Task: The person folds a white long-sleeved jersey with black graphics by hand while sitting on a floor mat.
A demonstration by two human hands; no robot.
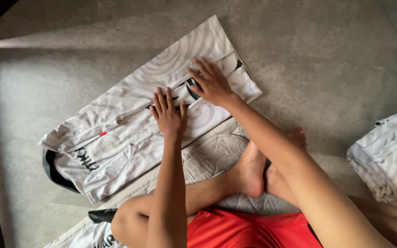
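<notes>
Head view, person seated cross-legged on grey concrete floor (327, 50), red shorts (249, 229), bare feet tucked in.

One white zip-up jacket with pale ring pattern and black lettering (129, 138) lies flat on the floor, partly folded, running diagonally from lower left to upper right. Its near edge meets a quilted off-white mat (212, 154) that the person sits on. Zip line runs along the middle; small red tab near the collar end; dark collar lining shows at the left end.

Left hand (168, 115): palm down on the jacket's middle, fingers spread flat, holding nothing, just pressing fabric.

Right hand (212, 85): palm down on the jacket just beyond and to the right of the left one, fingers splayed wide over the black print, also gripping nothing. Hands near each other, not touching.

Count: one jacket under the hands; one stack of folded white patterned garments (389, 158) at the right edge, well apart from the hands, number of pieces in it unclear. More white printed fabric (93, 236) at the bottom left edge, cut off by frame. No containers in view.
</notes>
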